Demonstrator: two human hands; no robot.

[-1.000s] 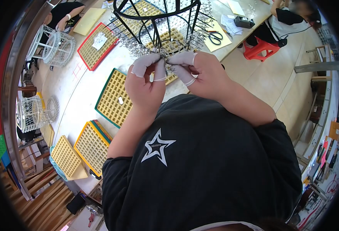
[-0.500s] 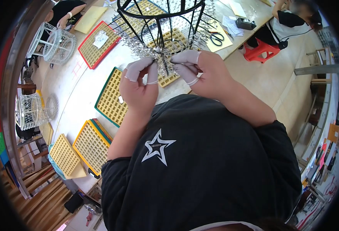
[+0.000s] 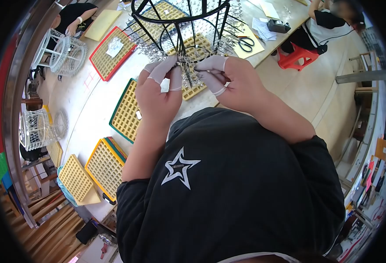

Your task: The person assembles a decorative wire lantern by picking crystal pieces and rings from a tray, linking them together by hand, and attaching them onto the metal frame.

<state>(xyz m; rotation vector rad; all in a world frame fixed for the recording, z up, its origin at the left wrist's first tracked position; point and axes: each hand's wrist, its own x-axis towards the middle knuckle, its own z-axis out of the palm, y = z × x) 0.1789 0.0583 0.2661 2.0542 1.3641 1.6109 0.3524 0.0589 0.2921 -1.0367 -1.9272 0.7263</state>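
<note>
A black metal frame point(image 3: 162, 20) hung with many clear beads stands at the top centre. My left hand point(image 3: 160, 90), with white finger covers, is at the near left edge of the beads, thumb and fingertips pinched; what lies between them is too small to name. Opposite it, my right hand point(image 3: 230, 79) also pinches at the bead strands point(image 3: 191, 72), its held piece hidden by the covered fingers. A short gap of beads separates the two hands. Beneath the frame lies a yellow grid tray point(image 3: 196, 45).
Left of my hands are a red-edged tray point(image 3: 109, 55), a green-edged tray point(image 3: 125, 111) and a yellow-edged tray point(image 3: 105, 166). Scissors point(image 3: 245, 43) lie on yellow paper to the right. White bead-covered frames point(image 3: 66, 52) stand far left. Two people sit nearby, one beside a red stool point(image 3: 296, 57).
My left hand has moved slightly left, away from the right hand, and its index finger has lifted towards the frame. The right hand has shifted a little to the right.
</note>
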